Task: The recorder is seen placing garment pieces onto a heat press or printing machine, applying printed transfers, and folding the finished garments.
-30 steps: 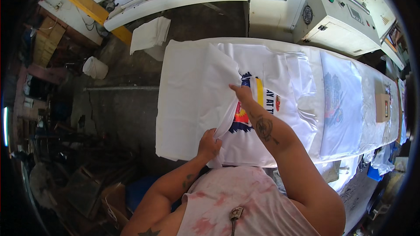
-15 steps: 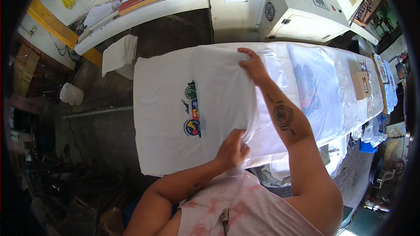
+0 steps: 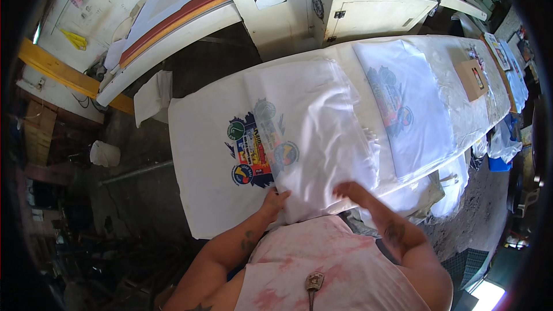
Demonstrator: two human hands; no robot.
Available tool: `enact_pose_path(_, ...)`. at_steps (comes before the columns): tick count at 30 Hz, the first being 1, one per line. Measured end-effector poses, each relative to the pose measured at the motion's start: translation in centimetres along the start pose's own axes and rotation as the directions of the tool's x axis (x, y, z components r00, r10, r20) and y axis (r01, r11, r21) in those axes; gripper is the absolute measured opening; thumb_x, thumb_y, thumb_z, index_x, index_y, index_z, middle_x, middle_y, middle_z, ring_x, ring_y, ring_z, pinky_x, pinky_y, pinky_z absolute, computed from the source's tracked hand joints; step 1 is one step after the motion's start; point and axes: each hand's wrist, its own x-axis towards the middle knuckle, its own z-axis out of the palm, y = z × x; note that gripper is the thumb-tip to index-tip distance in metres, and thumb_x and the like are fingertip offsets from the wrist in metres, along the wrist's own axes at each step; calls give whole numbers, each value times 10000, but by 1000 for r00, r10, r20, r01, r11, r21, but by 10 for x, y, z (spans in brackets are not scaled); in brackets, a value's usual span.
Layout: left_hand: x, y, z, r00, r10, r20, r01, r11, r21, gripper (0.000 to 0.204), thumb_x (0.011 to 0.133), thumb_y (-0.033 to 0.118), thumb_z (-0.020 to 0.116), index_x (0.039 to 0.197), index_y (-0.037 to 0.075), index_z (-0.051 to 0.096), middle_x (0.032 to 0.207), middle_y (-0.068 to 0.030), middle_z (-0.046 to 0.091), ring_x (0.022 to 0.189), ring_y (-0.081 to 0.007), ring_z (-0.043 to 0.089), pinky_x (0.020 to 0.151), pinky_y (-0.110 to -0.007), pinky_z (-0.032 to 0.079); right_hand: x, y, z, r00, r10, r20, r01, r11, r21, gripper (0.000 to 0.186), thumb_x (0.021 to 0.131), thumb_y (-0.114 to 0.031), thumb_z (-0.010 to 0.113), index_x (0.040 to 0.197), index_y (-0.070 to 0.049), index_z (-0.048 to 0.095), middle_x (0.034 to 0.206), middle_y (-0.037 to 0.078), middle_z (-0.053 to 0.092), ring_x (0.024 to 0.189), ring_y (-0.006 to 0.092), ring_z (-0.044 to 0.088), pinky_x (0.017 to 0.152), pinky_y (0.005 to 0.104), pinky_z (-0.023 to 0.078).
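A white fabric piece (image 3: 314,132) lies folded over a stack of similar white cloth, wrinkled toward its right side. Its faint, see-through reverse print sits beside a bright multicoloured printed design (image 3: 252,152) on the white cloth under it. At the near edge, my left hand (image 3: 275,203) pinches the fabric just below the print. My right hand (image 3: 351,192) is over the near right part of the fabric, fingers loosely bent and a little blurred, with nothing seen in them. Whether it touches the cloth is hard to see.
Another printed white cloth (image 3: 397,103) lies farther right on the long padded table (image 3: 187,196). Beyond it sits a cardboard box (image 3: 471,80). A control cabinet (image 3: 368,14) stands behind the table. A white bucket (image 3: 105,154) is on the floor at left.
The fabric has come down flatter and more of the bright print shows. My right hand has left the fabric's far edge and come near. My left hand has shifted left; the view has turned.
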Motion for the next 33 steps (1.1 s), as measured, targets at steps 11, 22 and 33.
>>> enact_pose_path(11,-1,44,17,910,-119,397,167,982,-88,411,823,201,618,1180,51,479,1088,-82,561,997,-215,559,894,-371,445,-1,17,154,992,110,64,-92,273,958,444,934,-370,446,1244,-54,416,1147,104,527,1017,250,533,819,378,442)
enact_pose_path(22,208,230,-48,975,183,127,-133,935,-328,446,889,335,508,1146,-29,502,1070,-155,592,942,-294,601,832,-411,493,-63,-105,135,866,146,-478,453,177,874,298,847,-154,547,1107,-20,488,980,106,572,844,225,566,676,355,467)
enact_pose_path(33,29,444,128,606,794,-43,-793,607,40,896,679,80,716,1379,109,158,1179,-145,470,981,-264,531,775,-417,467,-236,-164,-27,259,-57,-964,934,267,235,613,813,-81,576,1331,8,260,1101,167,530,971,259,564,891,368,442)
